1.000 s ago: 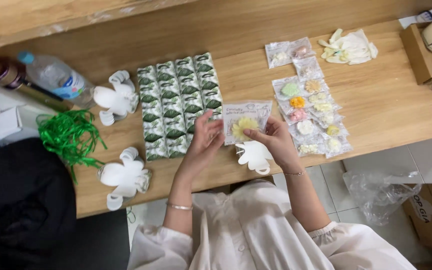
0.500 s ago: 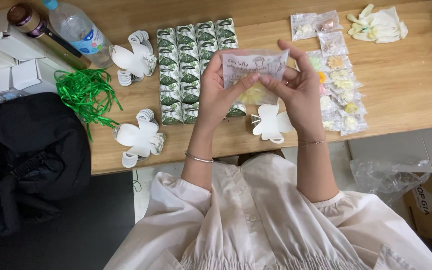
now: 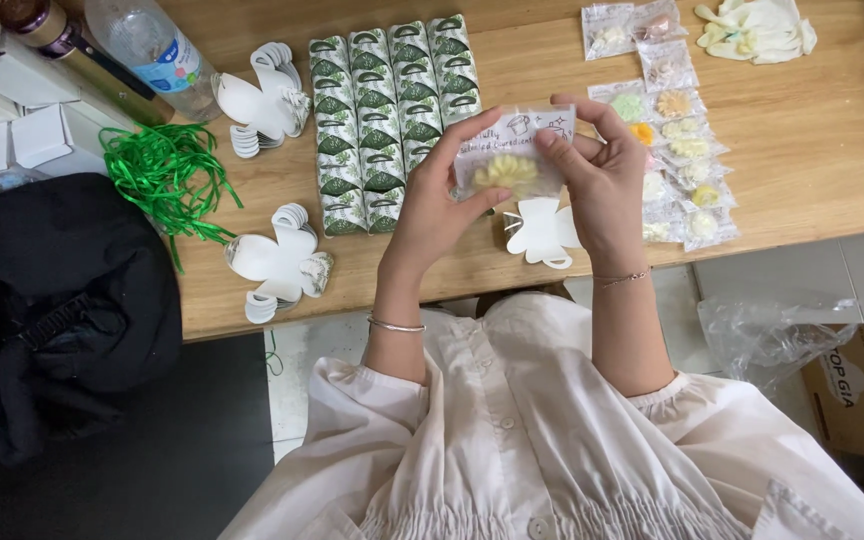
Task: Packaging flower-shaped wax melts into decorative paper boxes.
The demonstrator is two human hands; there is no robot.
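Head view: left hand and right hand pinch a clear packet holding a yellow flower-shaped piece.

The light is bright and even, soft — it seems to come from above. The wooden tabletop shows no hard glare, only faint short shadows beside the things on it. The black cloth at the left is very dark, with almost no detail. The picture is mostly sharp; the edges bend slightly, as from a wide lens.
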